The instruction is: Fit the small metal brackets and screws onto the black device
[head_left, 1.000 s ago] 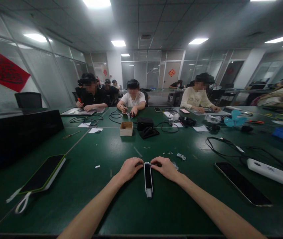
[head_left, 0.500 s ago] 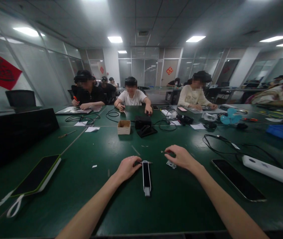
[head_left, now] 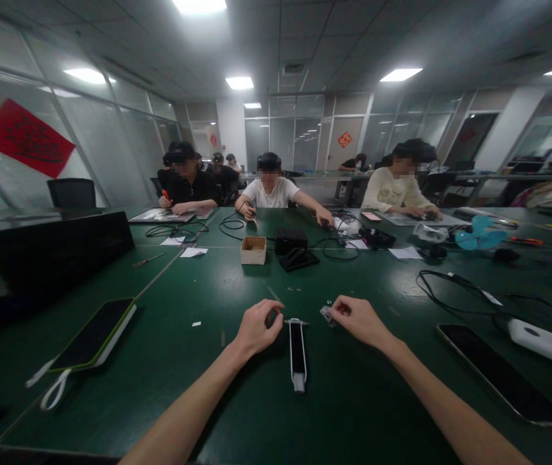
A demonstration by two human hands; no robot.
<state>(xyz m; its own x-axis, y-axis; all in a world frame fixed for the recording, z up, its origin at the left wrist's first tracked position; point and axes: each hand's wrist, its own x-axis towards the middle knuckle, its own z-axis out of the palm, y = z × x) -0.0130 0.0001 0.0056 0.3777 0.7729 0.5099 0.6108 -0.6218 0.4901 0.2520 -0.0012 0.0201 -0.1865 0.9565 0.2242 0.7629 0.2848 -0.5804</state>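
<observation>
On the green table in front of me lies a slim device (head_left: 298, 352) with a black face and white edges, with a thin metal rod (head_left: 300, 322) across its far end. My left hand (head_left: 259, 326) is just left of that end, thumb and forefinger curved with a gap between them, holding nothing I can see. To the right of the device, my right hand (head_left: 359, 321) is closed, its fingertips pinching a small grey metal plate (head_left: 327, 314) with holes. A tiny light-coloured piece (head_left: 329, 301) lies just beyond the plate.
A phone in a green-edged case (head_left: 94, 336) lies left, a dark phone (head_left: 499, 371) and a white power strip (head_left: 547, 342) right. Further back are a small box (head_left: 253, 250), a black case (head_left: 290, 241) and a blue fan (head_left: 480, 234). Several people sit opposite.
My right hand has closed its fingertips on the small metal plate. My left hand has drawn slightly away from the rod. The view has turned a little left; the person opposite has reached sideways.
</observation>
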